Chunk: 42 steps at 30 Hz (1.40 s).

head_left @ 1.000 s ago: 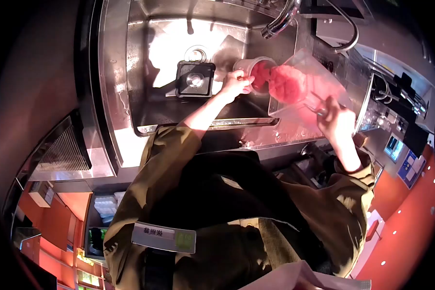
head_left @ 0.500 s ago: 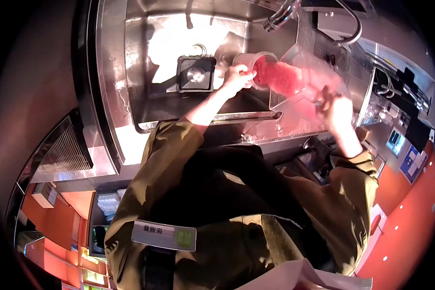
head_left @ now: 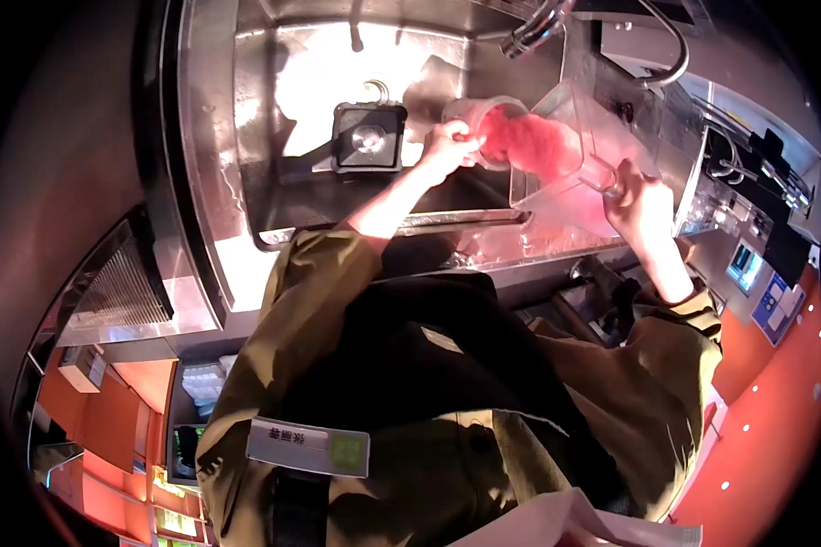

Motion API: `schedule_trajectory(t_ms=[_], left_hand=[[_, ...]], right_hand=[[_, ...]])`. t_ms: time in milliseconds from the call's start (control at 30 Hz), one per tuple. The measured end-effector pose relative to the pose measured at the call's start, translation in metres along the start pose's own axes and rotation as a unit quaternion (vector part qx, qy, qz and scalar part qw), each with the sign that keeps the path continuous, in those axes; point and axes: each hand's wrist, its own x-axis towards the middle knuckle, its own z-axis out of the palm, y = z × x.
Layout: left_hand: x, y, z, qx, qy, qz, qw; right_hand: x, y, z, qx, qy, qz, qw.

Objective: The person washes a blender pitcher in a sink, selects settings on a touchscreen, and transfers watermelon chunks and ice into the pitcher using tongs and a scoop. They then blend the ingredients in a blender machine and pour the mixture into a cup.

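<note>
My left hand (head_left: 449, 153) is closed around a round clear plastic cup (head_left: 465, 111), which lies tilted on its side over the sink with its mouth to the right. Red slushy pulp (head_left: 543, 146) stretches between that cup and a larger clear jug (head_left: 570, 100), whose mouth meets the cup's rim. My right hand (head_left: 640, 208) grips the jug by its handle, and the jug is tipped toward the cup. Pink residue coats the jug's inner walls. Part of the left fingers is hidden behind the cup.
The steel sink (head_left: 301, 205) holds a square black fitting with a round metal centre (head_left: 368, 139). A metal faucet (head_left: 538, 32) hangs over its far right corner. The wet sink edge (head_left: 502, 246) runs close to my body. A vented panel (head_left: 123, 278) is at left.
My right hand and the jug's handle have shifted slightly right, and the jug shows more sharply. The red pulp remains between both vessels. My left hand and the cup are nearly still.
</note>
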Motion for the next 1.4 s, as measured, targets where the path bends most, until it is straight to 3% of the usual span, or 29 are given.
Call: schedule_trajectory(t_ms=[100, 167, 300, 333, 367, 433, 533, 633, 733, 900, 967, 1067, 1200, 1233, 1300, 1400], left_hand=[[0.006, 0.002, -0.002, -0.017, 0.008, 0.005, 1.000], [0.002, -0.004, 0.001, -0.030, 0.000, -0.002, 1.000], [0.006, -0.003, 0.002, 0.007, 0.039, -0.018, 0.999], [0.005, -0.004, 0.000, 0.012, 0.013, -0.010, 1.000], [0.004, -0.003, 0.002, -0.005, 0.006, -0.010, 1.000], [0.002, 0.002, 0.008, 0.003, 0.020, -0.013, 1.000], [0.004, -0.002, 0.010, -0.034, 0.059, -0.009, 0.998], [0.003, 0.000, 0.006, 0.023, 0.018, -0.011, 1.000], [-0.003, 0.019, 0.011, 0.022, 0.059, -0.028, 0.998], [0.000, -0.004, 0.007, 0.009, 0.023, -0.009, 1.000], [0.003, 0.004, 0.007, 0.013, 0.040, -0.015, 0.999], [0.003, 0.007, 0.006, -0.013, 0.043, -0.005, 0.999], [-0.001, 0.008, 0.008, 0.024, 0.079, -0.029, 0.996], [-0.005, 0.004, 0.008, 0.011, 0.065, -0.033, 0.997], [-0.001, 0.006, 0.005, -0.017, 0.046, -0.028, 0.998], [-0.002, 0.010, 0.005, -0.020, 0.069, -0.024, 0.997]], right_hand=[[-0.001, -0.015, -0.007, -0.062, 0.027, -0.022, 0.997], [0.003, -0.004, 0.002, -0.009, 0.014, -0.005, 1.000], [0.000, -0.013, -0.006, -0.064, -0.024, 0.022, 0.997], [0.003, -0.016, 0.001, -0.101, -0.002, -0.044, 0.994], [0.003, -0.006, 0.010, -0.028, -0.039, 0.023, 0.999], [0.006, -0.003, 0.005, 0.011, 0.025, -0.037, 0.999], [0.005, -0.019, -0.005, -0.075, 0.016, -0.031, 0.997], [0.010, 0.000, 0.005, -0.004, 0.005, -0.035, 0.999], [0.017, -0.002, -0.005, -0.023, 0.002, -0.052, 0.998], [0.012, -0.009, -0.005, -0.038, 0.004, -0.044, 0.998], [0.012, -0.025, -0.008, -0.081, -0.075, 0.042, 0.993], [0.020, -0.014, 0.004, -0.030, -0.039, -0.005, 0.999], [0.016, -0.039, -0.007, -0.111, -0.046, -0.022, 0.993], [0.020, -0.034, 0.013, -0.107, -0.094, -0.006, 0.990], [0.025, -0.027, 0.004, -0.042, -0.031, -0.036, 0.998], [0.026, -0.045, -0.003, -0.086, -0.032, -0.071, 0.993]])
